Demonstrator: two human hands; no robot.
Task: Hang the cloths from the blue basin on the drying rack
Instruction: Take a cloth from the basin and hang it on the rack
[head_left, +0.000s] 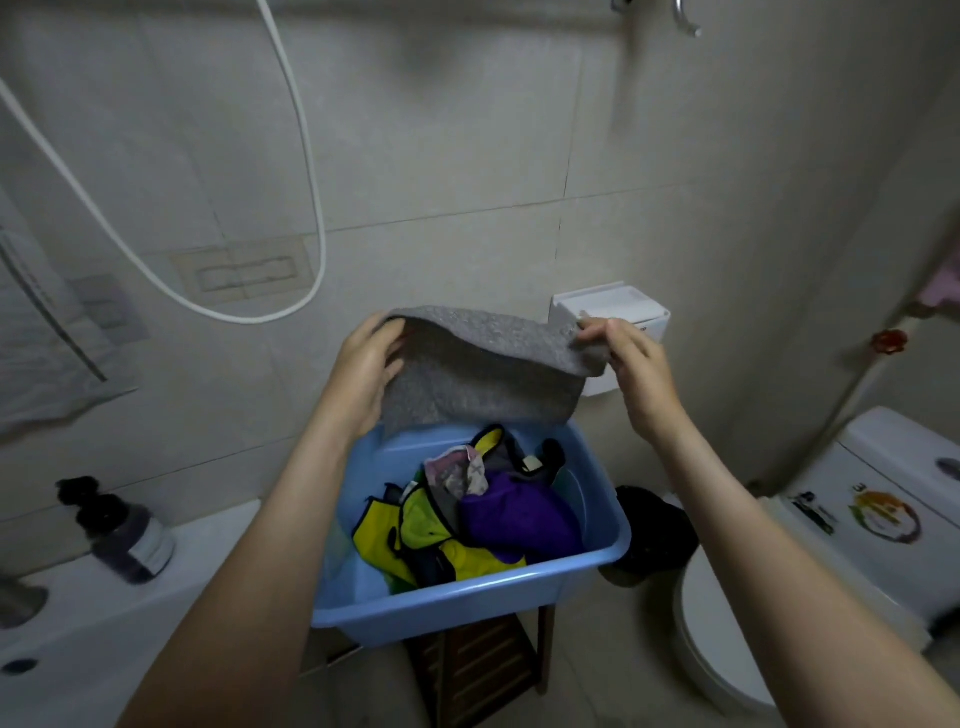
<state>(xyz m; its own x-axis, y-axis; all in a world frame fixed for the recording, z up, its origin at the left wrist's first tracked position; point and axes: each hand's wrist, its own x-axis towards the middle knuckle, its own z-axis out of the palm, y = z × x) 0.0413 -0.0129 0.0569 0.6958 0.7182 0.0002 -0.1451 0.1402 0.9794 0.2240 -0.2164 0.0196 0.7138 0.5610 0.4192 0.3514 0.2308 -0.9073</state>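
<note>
Gripped one corner of the grey cloth (483, 369) with the left hand (363, 374), pinched the other with the right hand (636, 379). Seemed soft, limp, light; best held by both corners.

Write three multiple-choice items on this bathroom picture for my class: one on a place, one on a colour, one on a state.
1. Where does the basin stand?
A on the floor
B on a stool
C on the toilet lid

2. What colour is the cloth that is raised?
A grey
B purple
C yellow

3. What is the state of that cloth?
A lying in the basin
B hung on a rack
C held up by the left hand and right hand

Answers:
1 B: wooden slats and legs show under the basin.
2 A: the raised cloth is grey; the purple and yellow ones lie in the basin.
3 C: both hands grip its top corners above the basin.
</note>
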